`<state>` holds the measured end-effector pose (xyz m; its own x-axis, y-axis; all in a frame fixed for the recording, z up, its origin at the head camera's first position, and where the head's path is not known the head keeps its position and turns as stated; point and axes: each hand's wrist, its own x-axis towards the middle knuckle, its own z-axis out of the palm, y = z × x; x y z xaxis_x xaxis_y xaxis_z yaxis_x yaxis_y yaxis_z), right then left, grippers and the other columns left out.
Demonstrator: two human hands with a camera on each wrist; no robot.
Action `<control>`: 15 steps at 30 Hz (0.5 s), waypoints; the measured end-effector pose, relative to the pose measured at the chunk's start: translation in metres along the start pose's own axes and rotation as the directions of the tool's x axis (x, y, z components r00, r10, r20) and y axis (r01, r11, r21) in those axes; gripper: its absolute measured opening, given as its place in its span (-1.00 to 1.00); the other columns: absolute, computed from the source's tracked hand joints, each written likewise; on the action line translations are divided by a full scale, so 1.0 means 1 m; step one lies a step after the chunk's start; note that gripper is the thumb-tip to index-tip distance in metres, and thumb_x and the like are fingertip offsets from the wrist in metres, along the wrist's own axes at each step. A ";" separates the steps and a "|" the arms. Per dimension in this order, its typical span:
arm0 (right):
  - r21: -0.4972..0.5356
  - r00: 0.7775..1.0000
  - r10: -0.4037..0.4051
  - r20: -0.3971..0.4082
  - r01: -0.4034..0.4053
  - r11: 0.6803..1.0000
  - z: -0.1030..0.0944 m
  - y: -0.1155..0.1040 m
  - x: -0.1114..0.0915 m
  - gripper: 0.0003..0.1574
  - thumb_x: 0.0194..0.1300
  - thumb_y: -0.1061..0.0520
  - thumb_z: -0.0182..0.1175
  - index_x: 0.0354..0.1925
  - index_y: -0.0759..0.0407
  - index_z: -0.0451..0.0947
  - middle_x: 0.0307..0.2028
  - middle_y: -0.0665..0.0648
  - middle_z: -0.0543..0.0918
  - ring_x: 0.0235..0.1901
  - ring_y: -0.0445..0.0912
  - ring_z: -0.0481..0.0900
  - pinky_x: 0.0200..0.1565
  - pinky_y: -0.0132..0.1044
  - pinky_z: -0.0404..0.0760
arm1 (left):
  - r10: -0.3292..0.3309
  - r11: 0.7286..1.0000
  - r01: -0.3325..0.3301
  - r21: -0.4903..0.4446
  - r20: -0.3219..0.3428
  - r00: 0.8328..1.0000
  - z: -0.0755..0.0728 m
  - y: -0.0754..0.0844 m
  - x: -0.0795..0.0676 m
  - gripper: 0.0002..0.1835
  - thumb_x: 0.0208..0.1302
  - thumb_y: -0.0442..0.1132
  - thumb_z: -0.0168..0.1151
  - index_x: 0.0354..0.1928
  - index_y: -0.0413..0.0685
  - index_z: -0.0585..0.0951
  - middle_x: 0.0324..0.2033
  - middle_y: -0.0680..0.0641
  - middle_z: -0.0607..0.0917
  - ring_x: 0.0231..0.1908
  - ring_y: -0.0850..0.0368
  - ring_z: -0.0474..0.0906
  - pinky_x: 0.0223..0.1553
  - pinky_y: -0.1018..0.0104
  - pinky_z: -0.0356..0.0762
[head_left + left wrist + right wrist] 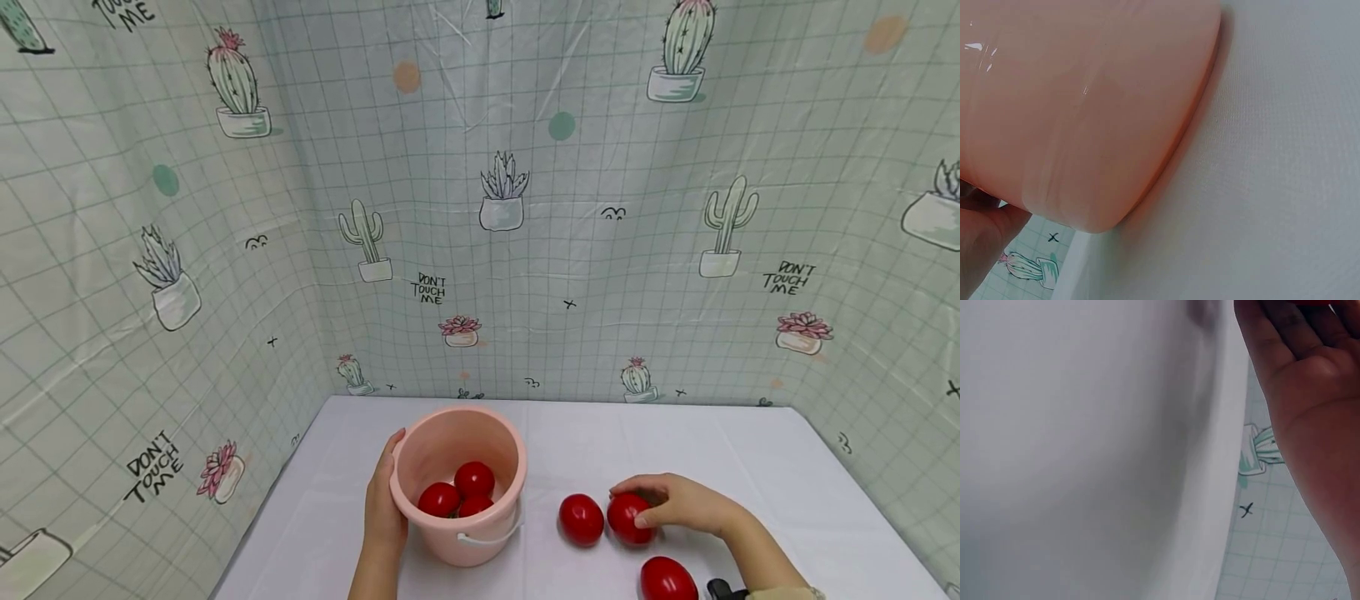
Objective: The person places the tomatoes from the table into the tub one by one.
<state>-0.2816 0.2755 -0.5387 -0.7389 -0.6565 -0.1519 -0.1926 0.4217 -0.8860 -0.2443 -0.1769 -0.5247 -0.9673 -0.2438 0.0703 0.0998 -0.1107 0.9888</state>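
Note:
A pink bucket (480, 546) stands on the white table, its thin handle hanging down at the front right. Three red tomatoes (474, 480) show inside it. My left hand (385, 508) holds the bucket's left side, fingers reaching up to the rim; in the left wrist view part of that hand (988, 240) lies against the bucket's wall (1085, 112). To the right, my right hand (686, 504) grips a glossy red tomato (628, 521) from above, thumb on its near side. Only a red sliver of it shows beside the curled fingers in the right wrist view.
Another red tomato (581, 520) lies just left of the gripped one. A further tomato (669, 579) sits nearer the front edge, close to a black object (723, 590) by the right sleeve. Behind the table (600, 433) hangs a cactus-print grid cloth (570, 250).

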 end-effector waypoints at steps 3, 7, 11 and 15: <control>-0.011 1.000 -0.020 -0.003 0.020 1.000 -0.003 -0.005 0.000 -0.47 0.35 0.05 0.22 0.27 0.07 0.49 0.19 0.23 0.56 0.02 -0.31 0.53 -0.04 -0.41 0.59 | -0.005 1.000 0.005 0.002 0.002 1.000 0.000 0.000 0.000 -0.49 0.44 0.35 -0.22 0.34 0.55 0.38 0.35 0.28 0.42 0.39 0.24 0.27 0.28 0.21 0.46; -0.019 1.000 -0.014 -0.012 0.014 1.000 -0.008 -0.012 0.001 -0.47 0.36 0.04 0.22 0.27 0.06 0.49 0.20 0.24 0.55 0.01 -0.32 0.53 -0.05 -0.38 0.60 | -0.009 1.000 0.009 -0.001 0.006 1.000 0.000 0.000 0.000 -0.49 0.44 0.35 -0.23 0.34 0.55 0.38 0.35 0.29 0.42 0.38 0.26 0.27 0.29 0.20 0.46; -0.040 1.000 -0.007 -0.028 0.005 0.999 -0.013 -0.019 0.003 -0.47 0.35 0.03 0.23 0.27 0.02 0.49 0.20 0.21 0.56 0.03 -0.33 0.53 -0.04 -0.35 0.59 | -0.008 1.000 0.008 -0.009 0.009 1.000 -0.001 0.001 0.000 -0.49 0.44 0.35 -0.23 0.34 0.56 0.39 0.34 0.31 0.43 0.38 0.27 0.28 0.28 0.25 0.47; -0.063 1.000 -0.001 -0.030 -0.001 0.998 -0.019 -0.027 0.005 -0.45 0.35 0.02 0.23 0.28 0.01 0.49 0.19 0.20 0.57 0.03 -0.29 0.54 -0.04 -0.30 0.60 | -0.008 1.000 0.008 -0.011 0.010 1.000 -0.001 0.000 0.001 -0.49 0.44 0.35 -0.23 0.34 0.55 0.38 0.34 0.31 0.42 0.38 0.27 0.27 0.28 0.24 0.46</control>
<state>-0.2926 0.2725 -0.5076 -0.7576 -0.6379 -0.1379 -0.2325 0.4612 -0.8563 -0.2448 -0.1779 -0.5253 -0.9703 -0.2335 0.0635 0.0944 -0.1236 0.9878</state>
